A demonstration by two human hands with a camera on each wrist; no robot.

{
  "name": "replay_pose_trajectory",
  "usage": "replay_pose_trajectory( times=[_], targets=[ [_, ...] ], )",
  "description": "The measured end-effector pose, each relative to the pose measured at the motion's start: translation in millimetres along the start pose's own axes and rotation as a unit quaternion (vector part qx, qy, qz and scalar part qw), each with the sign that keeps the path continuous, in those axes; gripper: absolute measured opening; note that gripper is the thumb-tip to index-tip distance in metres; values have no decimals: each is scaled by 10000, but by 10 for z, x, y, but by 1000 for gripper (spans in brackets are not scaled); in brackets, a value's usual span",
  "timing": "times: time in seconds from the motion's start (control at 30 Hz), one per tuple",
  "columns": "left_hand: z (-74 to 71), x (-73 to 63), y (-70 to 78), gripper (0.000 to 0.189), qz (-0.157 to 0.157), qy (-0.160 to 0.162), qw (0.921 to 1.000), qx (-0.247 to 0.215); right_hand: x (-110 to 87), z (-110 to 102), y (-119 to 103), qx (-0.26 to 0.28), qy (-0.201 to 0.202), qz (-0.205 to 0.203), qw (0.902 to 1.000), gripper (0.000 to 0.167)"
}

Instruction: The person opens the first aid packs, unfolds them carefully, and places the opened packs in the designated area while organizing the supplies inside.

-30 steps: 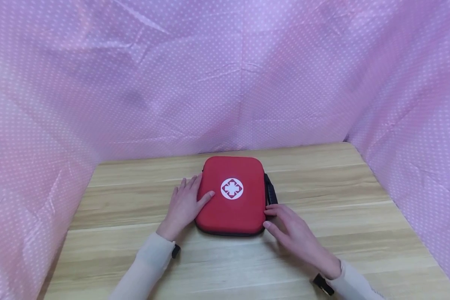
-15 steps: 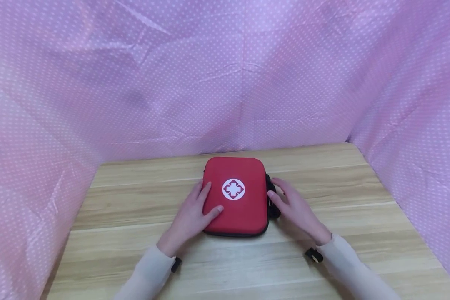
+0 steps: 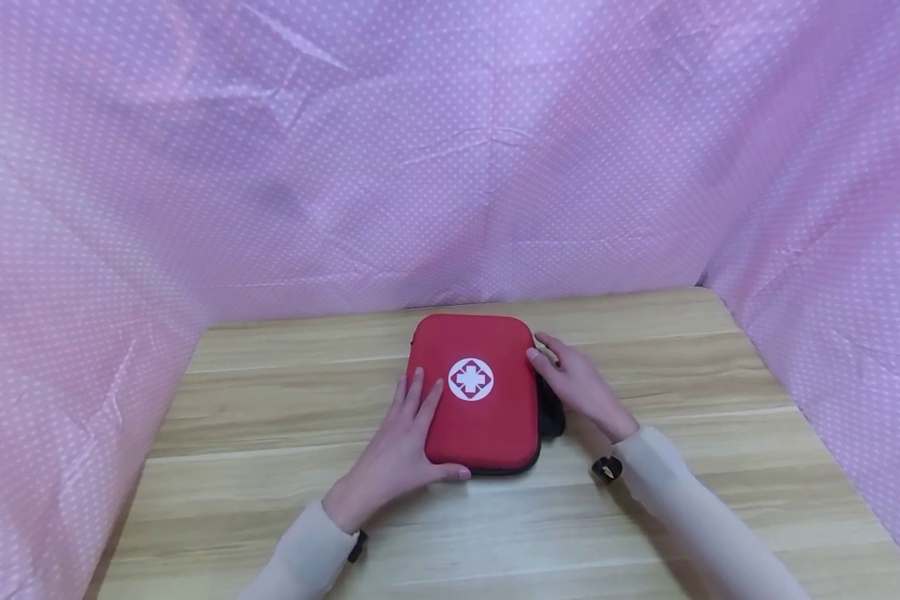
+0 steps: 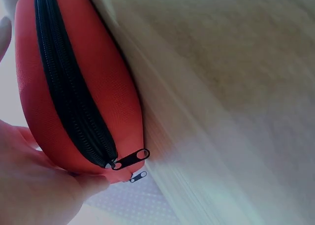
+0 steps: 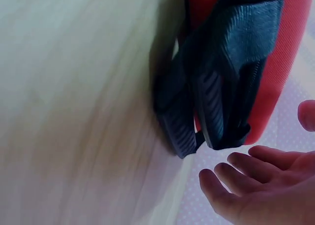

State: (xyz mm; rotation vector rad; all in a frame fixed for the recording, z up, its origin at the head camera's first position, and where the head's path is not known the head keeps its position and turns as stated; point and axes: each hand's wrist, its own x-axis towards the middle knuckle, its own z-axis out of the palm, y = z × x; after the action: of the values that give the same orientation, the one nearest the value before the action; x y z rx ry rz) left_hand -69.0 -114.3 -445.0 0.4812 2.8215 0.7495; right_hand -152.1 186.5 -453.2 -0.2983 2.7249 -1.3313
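A red hard-shell first aid case [image 3: 487, 425] with a white cross emblem lies flat on the table. My left hand [image 3: 392, 454] rests spread over its near left corner, fingers on the lid and left side, thumb along the front edge. In the left wrist view, a black zipper [image 4: 64, 82] runs round the case's side, and two zipper pulls [image 4: 132, 159] hang at its end near that hand. At the far right corner is my right hand [image 3: 579, 383], fingers loosely bent, thumb by the lid edge. Beside it, a black carry handle [image 5: 211, 97] hangs from the case's right side.
The case lies on a light wood-grain table [image 3: 270, 400], close to its back edge. Pink dotted cloth [image 3: 450, 150] hangs behind the table and along both sides. A black strap piece [image 3: 607, 469] shows under the right wrist.
My right hand has moved up the case's right side, from the near corner past the handle to the far corner. My left hand has slid toward the near left corner. The case shifted slightly right.
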Motion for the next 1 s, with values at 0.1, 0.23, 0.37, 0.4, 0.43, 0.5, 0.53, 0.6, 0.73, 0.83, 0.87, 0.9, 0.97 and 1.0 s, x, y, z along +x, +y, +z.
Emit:
replay_pose_trajectory(
  times=[0.1,0.23,0.37,0.4,0.43,0.5,0.53,0.6,0.73,0.83,0.87,0.9,0.97,1.0],
  targets=[
    [11,3,3,127,37,-89,9999,66,13,26,-9,61,-82,129,9999,67],
    [21,15,-6,125,129,-57,9998,128,14,46,-31,137,-1,199,9997,66],
    [17,19,-22,121,181,26,9998,32,18,48,-49,99,65,152,9998,66],
    [13,18,-25,121,188,41,9998,1,19,48,-54,86,58,143,9998,66],
    [9,16,-28,120,193,55,9998,-17,21,46,-60,76,47,145,9999,67],
    [3,12,-35,119,200,84,9997,-64,25,44,-69,73,25,163,9998,68],
    [-2,10,-37,118,192,93,9997,-75,27,42,-77,78,20,167,9998,68],
    [-8,8,-42,118,181,107,9998,-72,32,37,-87,85,31,148,9998,69],
    [-18,4,-53,117,127,133,9998,-57,41,21,-112,52,97,53,9999,68],
    [-23,0,-66,117,116,159,9998,-85,37,1,-131,57,110,5,9999,67],
    [-25,-2,-70,117,122,176,9997,-93,34,-7,-136,69,105,-2,9999,67],
    [-27,-4,-73,116,125,186,9997,-105,31,-14,-141,75,96,-7,9999,67],
    [-29,-7,-81,116,143,206,9996,-126,27,-29,-149,83,84,-32,9999,67],
    [-30,-8,-84,116,154,212,9996,-133,25,-35,-151,74,75,-45,9999,67]
  ],
)
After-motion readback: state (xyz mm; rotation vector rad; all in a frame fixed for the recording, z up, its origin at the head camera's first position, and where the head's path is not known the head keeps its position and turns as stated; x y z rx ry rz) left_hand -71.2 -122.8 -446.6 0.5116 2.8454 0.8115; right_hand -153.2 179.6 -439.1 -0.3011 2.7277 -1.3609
